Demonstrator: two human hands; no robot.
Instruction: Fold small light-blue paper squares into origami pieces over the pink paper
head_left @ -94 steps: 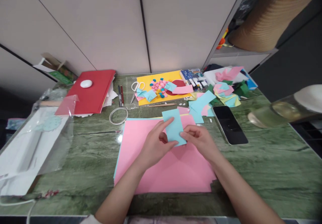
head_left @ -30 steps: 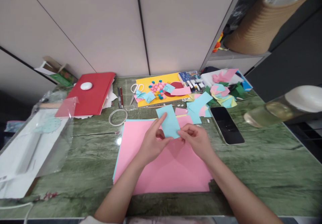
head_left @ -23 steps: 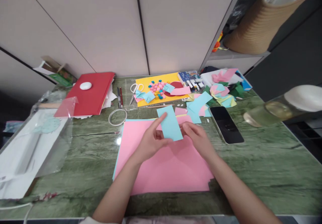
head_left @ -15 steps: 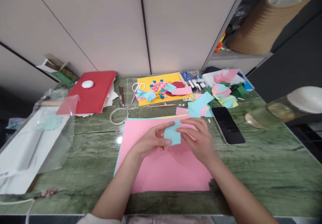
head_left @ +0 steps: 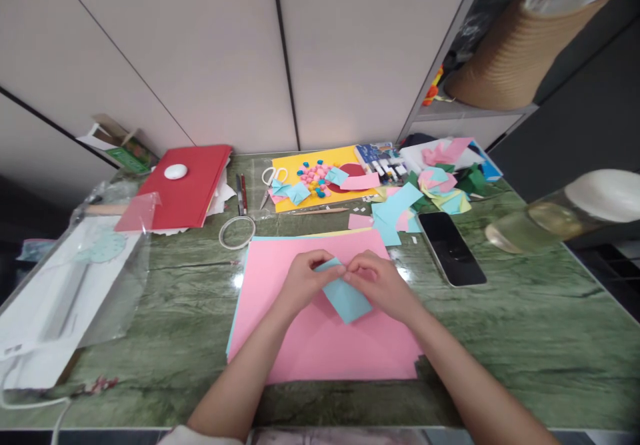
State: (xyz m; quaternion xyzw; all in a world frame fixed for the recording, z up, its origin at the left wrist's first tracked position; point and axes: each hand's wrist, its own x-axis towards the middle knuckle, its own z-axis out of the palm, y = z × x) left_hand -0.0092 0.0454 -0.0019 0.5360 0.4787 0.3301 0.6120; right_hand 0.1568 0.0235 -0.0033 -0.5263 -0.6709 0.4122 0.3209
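Note:
A light blue piece of paper (head_left: pixel 347 299) is held tilted above a stack of large pink sheets (head_left: pixel 300 358). My left hand (head_left: pixel 307 281) pinches its upper left edge between thumb and fingers. From the other side, my right hand (head_left: pixel 383 283) grips the top corner, its fingertips meeting those of my left hand. The lower part of the blue paper hangs toward the pink sheet. Fingers cover its upper corner.
Behind the stack lie white scissors (head_left: pixel 274 177), a yellow sheet (head_left: pixel 345 156) with small pink balls, and paper scraps (head_left: pixel 397 205). A phone (head_left: pixel 451 249) and a clear bottle (head_left: pixel 540 221) stand right; a tape roll (head_left: pixel 237 232) and red folder (head_left: pixel 187 188) left.
The blue paper has turned from upright to diagonal, with a corner now pointing down toward me. My hands have come together at its top, and the right hand has moved left.

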